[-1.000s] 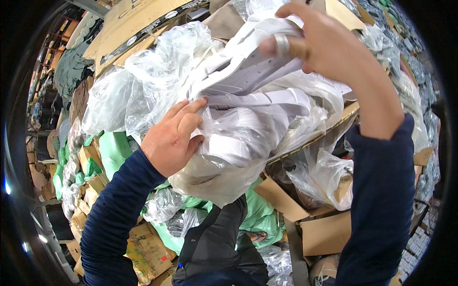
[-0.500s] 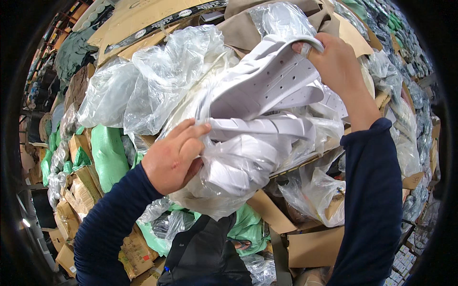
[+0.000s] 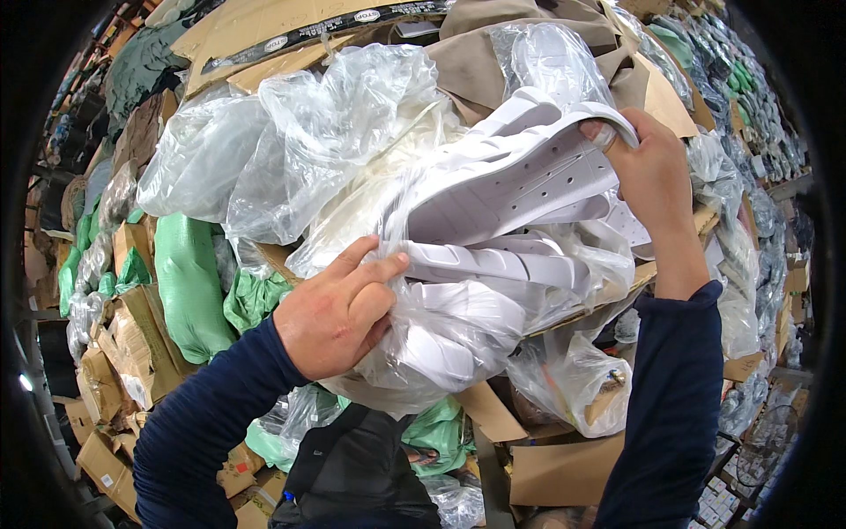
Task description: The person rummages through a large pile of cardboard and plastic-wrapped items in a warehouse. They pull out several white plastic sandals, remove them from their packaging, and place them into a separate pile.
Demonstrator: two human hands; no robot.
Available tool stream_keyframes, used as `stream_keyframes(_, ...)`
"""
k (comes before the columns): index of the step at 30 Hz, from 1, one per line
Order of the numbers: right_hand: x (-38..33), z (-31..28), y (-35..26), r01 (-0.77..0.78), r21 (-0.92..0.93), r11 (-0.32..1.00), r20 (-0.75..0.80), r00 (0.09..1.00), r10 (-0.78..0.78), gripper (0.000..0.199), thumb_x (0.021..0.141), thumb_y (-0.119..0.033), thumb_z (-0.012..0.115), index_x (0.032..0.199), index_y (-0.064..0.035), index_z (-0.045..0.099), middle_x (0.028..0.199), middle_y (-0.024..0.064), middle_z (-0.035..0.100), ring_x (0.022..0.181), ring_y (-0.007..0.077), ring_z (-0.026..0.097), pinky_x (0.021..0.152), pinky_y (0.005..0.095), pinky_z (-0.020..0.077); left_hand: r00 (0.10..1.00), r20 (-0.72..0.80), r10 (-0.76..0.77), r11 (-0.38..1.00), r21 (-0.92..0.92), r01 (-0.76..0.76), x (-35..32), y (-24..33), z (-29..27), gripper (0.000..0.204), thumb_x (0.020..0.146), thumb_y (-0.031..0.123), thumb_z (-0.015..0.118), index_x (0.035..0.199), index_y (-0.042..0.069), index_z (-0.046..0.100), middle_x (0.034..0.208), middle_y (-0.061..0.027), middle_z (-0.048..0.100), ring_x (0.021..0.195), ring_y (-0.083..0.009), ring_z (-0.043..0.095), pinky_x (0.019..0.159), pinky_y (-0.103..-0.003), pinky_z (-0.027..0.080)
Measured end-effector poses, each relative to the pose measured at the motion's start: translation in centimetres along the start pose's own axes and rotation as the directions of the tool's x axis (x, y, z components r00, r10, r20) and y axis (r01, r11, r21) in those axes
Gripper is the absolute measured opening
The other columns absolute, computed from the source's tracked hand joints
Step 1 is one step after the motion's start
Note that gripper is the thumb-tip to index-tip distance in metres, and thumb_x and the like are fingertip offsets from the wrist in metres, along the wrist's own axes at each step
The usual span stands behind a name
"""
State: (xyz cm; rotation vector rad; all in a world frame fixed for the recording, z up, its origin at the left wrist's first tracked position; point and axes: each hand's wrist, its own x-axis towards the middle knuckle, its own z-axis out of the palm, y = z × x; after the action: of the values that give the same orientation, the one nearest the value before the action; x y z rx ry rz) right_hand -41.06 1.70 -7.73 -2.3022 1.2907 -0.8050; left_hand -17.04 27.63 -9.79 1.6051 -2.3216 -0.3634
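My right hand [image 3: 650, 167] is closed on the upper right end of a white moulded piece [image 3: 502, 198] with rows of small holes, like a shoe sole or clog part. The thumb lies inside its curved rim. More white ribbed pieces [image 3: 493, 264] lie stacked just below it, partly inside a clear plastic bag [image 3: 388, 375]. My left hand [image 3: 339, 309] grips the bunched film at the bag's left side, its index finger stretched along the edge of a white piece. Its thumb is mostly hidden. The held piece's lower left end is still in the bag.
Clear plastic bags [image 3: 330, 132] are heaped at the far left of the hands, before a cardboard box [image 3: 291, 26]. Brown fabric [image 3: 476, 70] lies behind. Green wrapped bundles [image 3: 189, 291] and crushed cartons [image 3: 145, 344] crowd the left. A cardboard flap [image 3: 564, 467] stands near my right forearm.
The view has shifted a little. My right hand still holds the white piece, now slightly lower and farther right in the picture. My left hand keeps its grip on the bag.
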Motion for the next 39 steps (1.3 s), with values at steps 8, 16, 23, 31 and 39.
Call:
stream_keyframes(8,-1.9,0.3,2.7,-0.019,0.121,0.992,0.056,0.998,0.012,0.043,0.084,-0.036,0.078,0.109,-0.0028,0.067,0.089,0.0150,0.068,0.082,0.0272,0.065,0.074,0.0356,0.0506,0.999,-0.019,-0.029,0.999,-0.022,0.028,-0.2,0.0,0.2,0.031,0.070,-0.001,0.072,0.094,0.003,0.053,0.133,-0.0198,0.057,0.126,-0.0493,0.050,0.105,-0.051,0.045)
stream_keyframes(16,-7.4,-1.6,9.8,-0.360,0.536,0.763,0.512,0.858,0.045,0.082,0.089,-0.045,0.071,0.153,-0.0089,0.036,0.148,0.0103,0.047,0.129,0.0282,0.050,0.106,0.0371,0.0419,1.000,-0.010,-0.003,1.000,-0.004,0.003,0.4,0.1,0.2,0.029,0.071,0.001,0.072,0.094,0.004,0.054,0.130,-0.0190,0.059,0.126,-0.0488,0.050,0.104,-0.051,0.046)
stream_keyframes(23,-4.0,5.1,10.6,-0.377,0.539,0.753,0.310,0.920,0.238,0.061,0.097,-0.040,0.063,0.145,-0.0044,0.051,0.137,0.0133,0.058,0.122,0.0215,0.055,0.105,0.0316,0.0405,0.973,-0.155,-0.173,0.930,-0.350,0.110,3.7,2.5,-2.8,0.015,0.075,0.005,0.069,0.083,0.002,0.057,0.115,-0.0162,0.069,0.105,-0.0333,0.067,0.092,-0.037,0.051)
stream_keyframes(31,-4.9,7.9,8.3,-0.256,0.565,0.784,0.224,0.963,0.153,0.057,0.088,-0.036,0.074,0.132,-0.0040,0.059,0.110,0.0141,0.067,0.102,0.0233,0.061,0.090,0.0330,0.0473,0.917,-0.141,-0.373,0.764,-0.607,0.218,12.8,-0.9,-0.6,0.034,0.080,0.005,0.067,0.112,-0.004,0.068,0.093,-0.0089,0.072,0.083,-0.0147,0.066,0.078,-0.027,0.052)
stream_keyframes(39,-7.6,6.8,5.4,-0.119,0.520,0.846,0.170,0.985,0.035,0.058,0.083,-0.028,0.076,0.132,-0.0058,0.053,0.126,0.0155,0.056,0.115,0.0282,0.056,0.098,0.0363,0.0463,0.942,-0.042,-0.332,0.781,-0.572,0.250,17.5,-1.9,0.1,0.031,0.080,-0.005,0.059,0.110,-0.005,0.068,0.087,-0.0033,0.068,0.075,-0.0071,0.061,0.068,-0.022,0.050)
